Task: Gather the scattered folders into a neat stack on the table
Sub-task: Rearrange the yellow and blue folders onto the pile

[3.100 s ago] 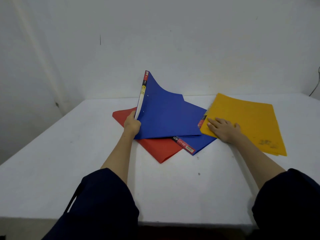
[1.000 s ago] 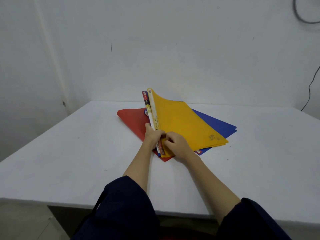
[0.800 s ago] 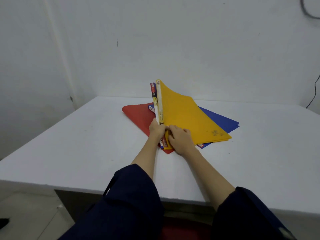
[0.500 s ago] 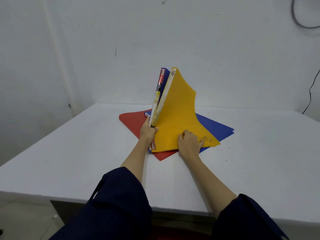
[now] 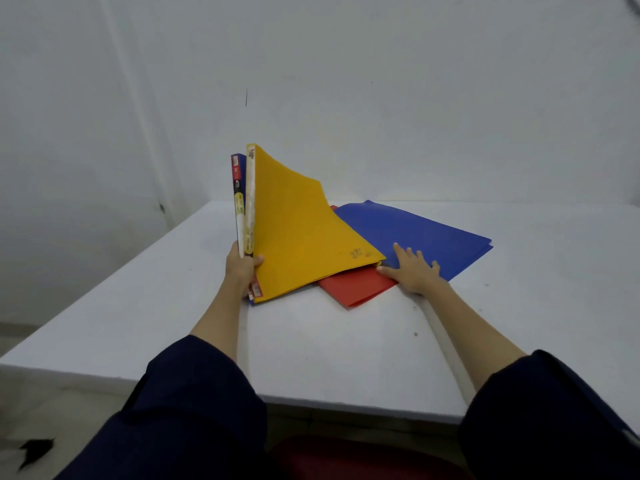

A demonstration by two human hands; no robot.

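Gripping the spines of the yellow folder (image 5: 304, 233) and, seemingly, a blue one, the left hand (image 5: 242, 268) tilts them up while the right hand (image 5: 414, 271), open and flat, pins the loose blue folder (image 5: 415, 230) and red folder (image 5: 356, 287) on the table (image 5: 311, 348) for sliding beneath.

Left hand (image 5: 242, 266) clenched around the upright yellow plastic folder's (image 5: 298, 230) spine; right hand (image 5: 414, 271) beside it, flat, fingers spread.
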